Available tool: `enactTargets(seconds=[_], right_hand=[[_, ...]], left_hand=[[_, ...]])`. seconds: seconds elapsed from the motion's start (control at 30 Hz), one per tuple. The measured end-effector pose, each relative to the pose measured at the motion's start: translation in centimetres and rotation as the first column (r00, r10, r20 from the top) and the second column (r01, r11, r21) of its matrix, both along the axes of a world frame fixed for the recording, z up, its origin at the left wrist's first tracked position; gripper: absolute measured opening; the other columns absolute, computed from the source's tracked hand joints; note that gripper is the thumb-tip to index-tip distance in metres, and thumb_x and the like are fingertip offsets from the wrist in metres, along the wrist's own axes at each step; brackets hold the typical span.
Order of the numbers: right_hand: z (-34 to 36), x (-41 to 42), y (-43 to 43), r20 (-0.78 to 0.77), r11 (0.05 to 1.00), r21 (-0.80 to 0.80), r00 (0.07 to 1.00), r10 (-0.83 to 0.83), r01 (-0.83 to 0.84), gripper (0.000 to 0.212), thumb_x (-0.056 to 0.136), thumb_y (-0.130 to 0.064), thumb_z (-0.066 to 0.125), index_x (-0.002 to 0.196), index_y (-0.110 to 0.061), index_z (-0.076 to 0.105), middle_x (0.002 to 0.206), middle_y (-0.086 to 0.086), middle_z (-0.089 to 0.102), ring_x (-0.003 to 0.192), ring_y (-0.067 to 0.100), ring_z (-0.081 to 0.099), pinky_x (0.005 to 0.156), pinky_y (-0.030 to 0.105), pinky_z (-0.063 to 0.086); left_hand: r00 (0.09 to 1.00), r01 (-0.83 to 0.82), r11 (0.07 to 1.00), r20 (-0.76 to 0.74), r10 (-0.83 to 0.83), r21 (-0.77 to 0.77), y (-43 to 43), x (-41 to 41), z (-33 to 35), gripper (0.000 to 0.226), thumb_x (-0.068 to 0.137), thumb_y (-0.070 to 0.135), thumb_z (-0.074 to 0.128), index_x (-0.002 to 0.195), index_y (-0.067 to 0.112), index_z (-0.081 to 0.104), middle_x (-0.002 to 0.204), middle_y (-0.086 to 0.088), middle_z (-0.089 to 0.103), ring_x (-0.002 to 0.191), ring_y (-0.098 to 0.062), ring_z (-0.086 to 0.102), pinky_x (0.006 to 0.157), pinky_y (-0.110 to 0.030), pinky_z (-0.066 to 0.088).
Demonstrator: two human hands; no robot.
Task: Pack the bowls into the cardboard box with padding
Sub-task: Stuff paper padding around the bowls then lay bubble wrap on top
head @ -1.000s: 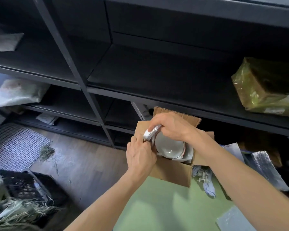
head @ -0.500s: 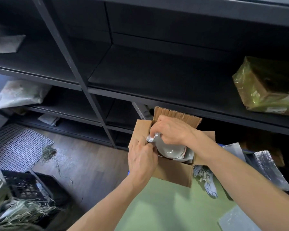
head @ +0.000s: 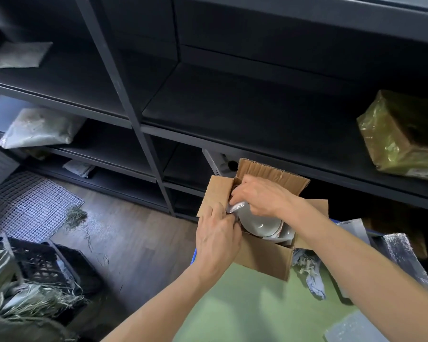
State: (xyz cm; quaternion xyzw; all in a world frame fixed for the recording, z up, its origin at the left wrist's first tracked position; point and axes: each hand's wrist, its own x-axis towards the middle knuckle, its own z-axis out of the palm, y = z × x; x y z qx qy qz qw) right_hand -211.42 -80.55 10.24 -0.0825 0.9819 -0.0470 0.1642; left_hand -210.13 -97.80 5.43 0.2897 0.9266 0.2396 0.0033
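Note:
An open cardboard box (head: pixel 267 257) stands on the green table (head: pixel 245 307). Inside it lies a stack of pale grey bowls (head: pixel 257 222), tilted toward me. A strip of silvery padding (head: pixel 235 207) is wedged between the bowls and the box's left wall. My right hand (head: pixel 260 196) reaches over the box and pinches the padding's top. My left hand (head: pixel 218 238) sits at the box's near left corner, its fingers curled round the padding's lower end. How many bowls are stacked is hidden by my hands.
Black shelving (head: pixel 208 114) rises behind the box, with a taped brown parcel (head: pixel 403 137) at right and white bags (head: pixel 40 127) at left. Silver padding sheets (head: pixel 403 257) and crumpled paper (head: pixel 309 272) lie right of the box. A black crate (head: pixel 45 265) with straw sits on the floor.
Both hands have pushed the padding strip lower into the box beside the bowls. My left hand has shifted slightly to the right, closer to the box corner.

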Motion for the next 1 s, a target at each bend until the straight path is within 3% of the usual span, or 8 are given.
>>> enactTargets(seconds=[0.13, 0.23, 0.4, 0.47, 0.57, 0.73, 0.83, 1.0], right_hand=[[0.1, 0.1, 0.9, 0.036, 0.998, -0.001, 0.997, -0.061, 0.061, 0.061, 0.09, 0.0, 0.05, 0.128, -0.047, 0.06, 0.109, -0.013, 0.061, 0.091, 0.016, 0.049, 0.078, 0.031, 0.049], [0.3, -0.1, 1.0, 0.029, 0.998, -0.002, 0.997, -0.066, 0.067, 0.061, 0.089, -0.001, 0.049, 0.125, -0.049, 0.061, 0.104, -0.011, 0.059, 0.092, 0.018, 0.051, 0.075, 0.032, 0.051], [0.0, -0.3, 1.4, 0.033, 0.997, -0.02, 0.997, -0.071, 0.072, 0.061, 0.089, 0.0, 0.048, 0.124, -0.047, 0.062, 0.119, -0.009, 0.059, 0.094, 0.017, 0.053, 0.081, 0.034, 0.053], [0.0, -0.4, 1.4, 0.035, 0.997, -0.029, 0.997, -0.067, 0.068, 0.061, 0.089, 0.002, 0.048, 0.122, -0.046, 0.063, 0.121, -0.01, 0.059, 0.094, 0.016, 0.053, 0.08, 0.033, 0.053], [0.4, -0.4, 1.3, 0.006, 0.998, -0.035, 0.999, -0.054, 0.054, 0.06, 0.087, 0.006, 0.05, 0.122, -0.041, 0.065, 0.118, -0.013, 0.061, 0.097, 0.009, 0.047, 0.08, 0.031, 0.053], [0.2, -0.9, 0.4, -0.004, 0.999, -0.015, 0.999, -0.038, 0.038, 0.051, 0.09, 0.003, 0.05, 0.12, -0.035, 0.066, 0.115, -0.01, 0.064, 0.105, 0.013, 0.047, 0.082, 0.033, 0.051], [-0.3, -1.2, -0.3, 0.003, 1.0, -0.004, 1.0, -0.028, 0.028, 0.048, 0.091, 0.002, 0.05, 0.12, -0.034, 0.065, 0.11, -0.008, 0.063, 0.102, 0.015, 0.045, 0.075, 0.03, 0.045], [-1.3, 0.1, -0.7, -0.135, 0.996, -0.036, 0.987, -0.089, 0.085, 0.041, 0.081, 0.006, 0.051, 0.11, -0.023, 0.046, 0.105, -0.005, 0.049, 0.095, 0.017, 0.045, 0.083, 0.034, 0.046]], left_hand=[[0.99, 0.11, 0.994, -0.091, -0.11, -0.009, -0.5, 0.0, -0.3, 0.018, 0.089, 0.019, 0.057, 0.078, 0.016, 0.071, 0.104, 0.0, 0.06, 0.083, -0.024, 0.049, 0.076, -0.038, 0.047], [0.971, 0.196, 0.978, -0.122, -0.204, -0.07, -0.6, -0.6, -0.3, 0.027, 0.095, 0.024, 0.047, 0.09, 0.02, 0.073, 0.123, 0.006, 0.058, 0.091, -0.022, 0.049, 0.084, -0.036, 0.044], [0.919, 0.304, 0.927, -0.188, -0.346, -0.221, 0.0, -1.4, 0.4, 0.019, 0.089, 0.021, 0.054, 0.074, 0.021, 0.066, 0.082, 0.003, 0.064, 0.074, -0.021, 0.05, 0.072, -0.032, 0.043], [0.924, 0.297, 0.914, -0.159, -0.348, -0.278, 0.2, -1.2, 1.1, 0.015, 0.076, 0.021, 0.067, 0.063, 0.022, 0.06, 0.064, 0.005, 0.059, 0.063, -0.018, 0.05, 0.062, -0.029, 0.041], [0.946, 0.261, 0.908, -0.102, -0.309, -0.329, 0.6, -0.8, 1.9, 0.028, 0.058, 0.021, 0.079, 0.054, 0.022, 0.052, 0.047, 0.007, 0.05, 0.049, -0.017, 0.048, 0.052, -0.028, 0.035], [0.951, 0.24, 0.905, -0.104, -0.292, -0.351, 0.5, -0.5, 1.7, 0.025, 0.057, 0.02, 0.081, 0.056, 0.021, 0.056, 0.05, 0.006, 0.052, 0.05, -0.018, 0.05, 0.051, -0.028, 0.035], [0.947, 0.248, 0.901, -0.108, -0.303, -0.355, 0.4, -0.6, 1.8, 0.028, 0.056, 0.022, 0.083, 0.052, 0.022, 0.055, 0.048, 0.007, 0.051, 0.049, -0.017, 0.05, 0.05, -0.027, 0.035], [0.934, 0.27, 0.907, -0.142, -0.328, -0.324, 0.2, -0.6, 2.2, 0.039, 0.049, 0.019, 0.088, 0.045, 0.024, 0.05, 0.044, 0.008, 0.045, 0.044, -0.015, 0.046, 0.047, -0.025, 0.032]])
